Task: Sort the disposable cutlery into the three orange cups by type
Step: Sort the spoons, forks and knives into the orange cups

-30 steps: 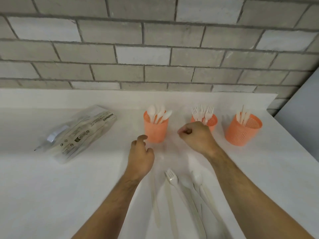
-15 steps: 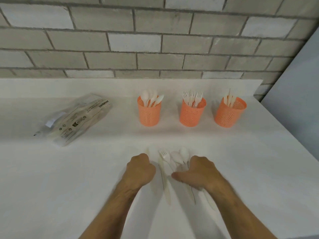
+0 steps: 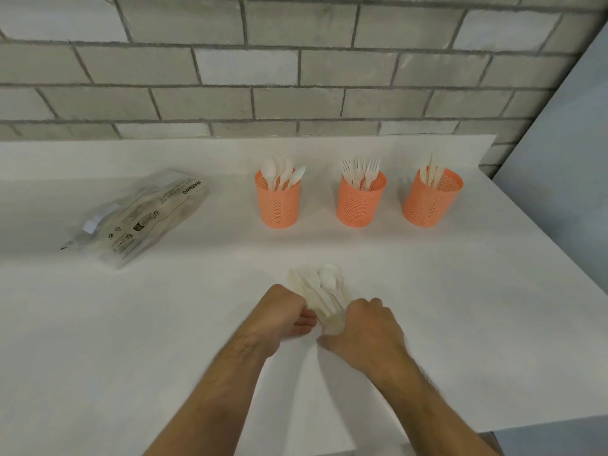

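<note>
White countertop (image 3: 460,307) is being used below a grey brick wall. A bundle of pale disposable cutlery (image 3: 320,291) is being gripped by the left hand (image 3: 279,312) and right hand (image 3: 368,330), both curled round it, well in front of the middle perforated orange cup (image 3: 360,205). Mixed pieces are being bunched together; loosened, they are likely to be scattered or mis-sorted.

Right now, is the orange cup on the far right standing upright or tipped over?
Upright. The right cup stands on its base on the counter, its open rim facing up, with knives sticking out the top.
</note>
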